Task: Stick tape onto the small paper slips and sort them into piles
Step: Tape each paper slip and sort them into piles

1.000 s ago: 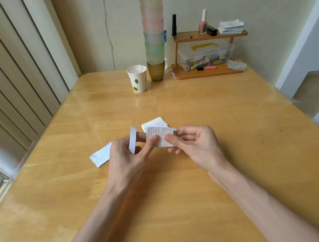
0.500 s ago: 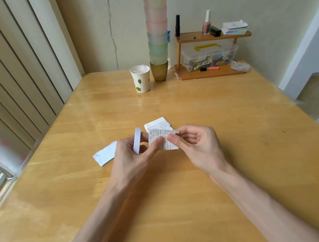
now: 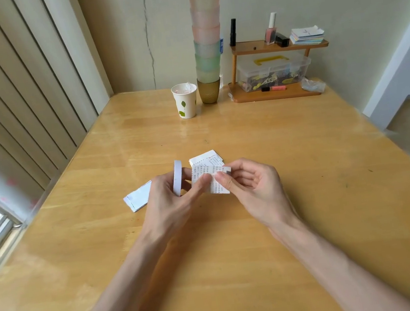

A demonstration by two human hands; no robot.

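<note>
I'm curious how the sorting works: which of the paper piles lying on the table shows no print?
The white pile left of the left hand: its slips are blank. The other pile, beyond the held slip, shows printed text.

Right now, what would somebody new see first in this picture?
Probably the busy hands: the left hand grips a white tape roll, and with the right hand pinches a printed paper slip. Then the tall tower of pastel cups at the far edge of the table, beside a leaf-print paper cup.
</note>
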